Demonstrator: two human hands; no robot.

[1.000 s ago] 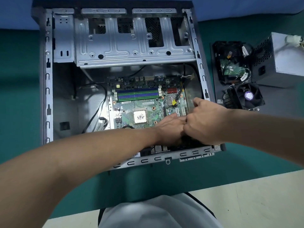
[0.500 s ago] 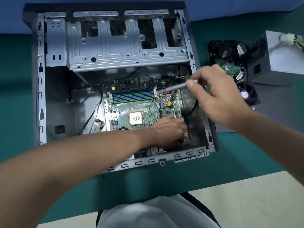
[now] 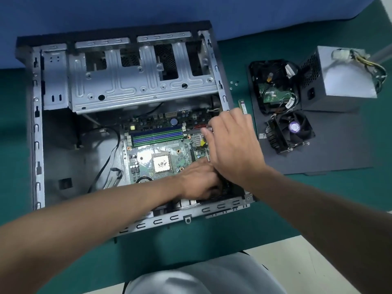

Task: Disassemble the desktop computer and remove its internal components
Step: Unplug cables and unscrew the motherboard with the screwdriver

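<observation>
The open computer case (image 3: 37, 128) lies on its side on a green mat. Its green motherboard (image 3: 161, 149) sits inside, with blue and green RAM slots (image 3: 156, 135) and a bare CPU (image 3: 161, 163). My left hand (image 3: 199, 181) reaches in over the board's lower right corner with bent fingers; what they touch is hidden. Just above it, my right hand (image 3: 231, 145) pinches a thin grey tool (image 3: 210, 128), only the end of which shows at my fingertips.
To the right of the case, a dark panel (image 3: 331, 151) carries a hard drive with cables (image 3: 275, 88), a cooler fan (image 3: 290, 130) and a grey power supply (image 3: 343, 75). A RAM stick (image 3: 242, 106) and small screws (image 3: 233, 83) lie beside the case. A metal drive cage (image 3: 137, 81) spans the case's far half.
My right hand left the left hand, rose to the right with the thin tool, and has now come back down over the board's right side. The left hand stayed in place.
</observation>
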